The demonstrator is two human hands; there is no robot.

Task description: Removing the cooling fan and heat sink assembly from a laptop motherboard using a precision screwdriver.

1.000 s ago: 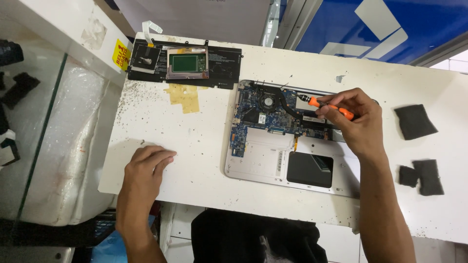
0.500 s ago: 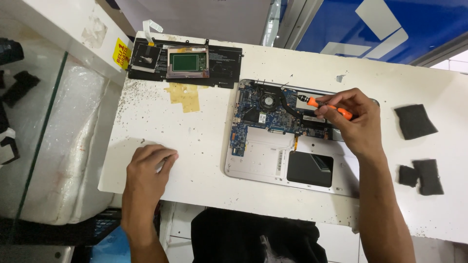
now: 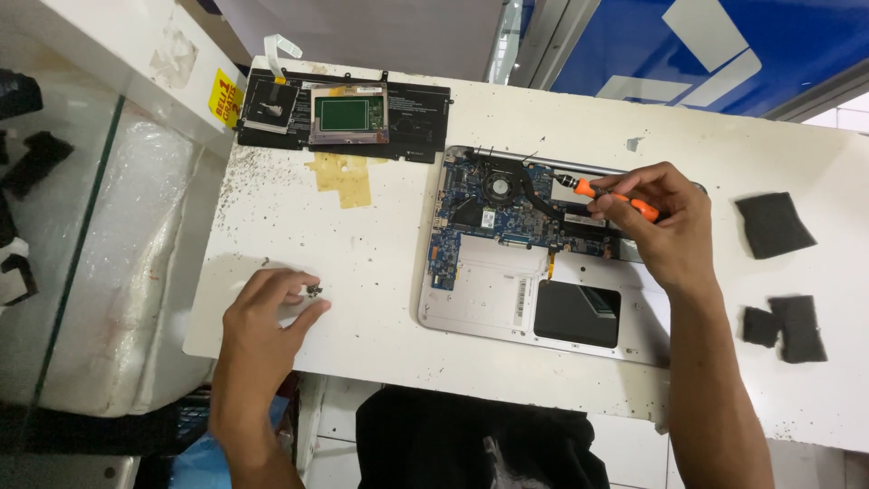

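**Two hands, a tiny screw and a screwdriver**

Closest to the person, the left hand (image 3: 267, 312) lies low on the white table (image 3: 380, 299), well apart from the open laptop (image 3: 543, 263). Its fingers are curled, and the tips pinch at some tiny dark screws (image 3: 313, 290) lying on the table just by the fingertips. I cannot tell if a screw is lifted or only touched.

Farther off, to the right, the laptop lies flat with its bottom cover off, so the blue board (image 3: 489, 213) shows. The right hand (image 3: 665, 226) hovers over the laptop's far right part. It grips an orange screwdriver (image 3: 611, 195). The screwdriver lies almost flat, long way left to right, with its tip pointing left at the board near the small fan (image 3: 496, 187). The right hand is the nearer hand to the board.

Farthest away, a flat black battery (image 3: 348, 113) rests by the table's back edge.
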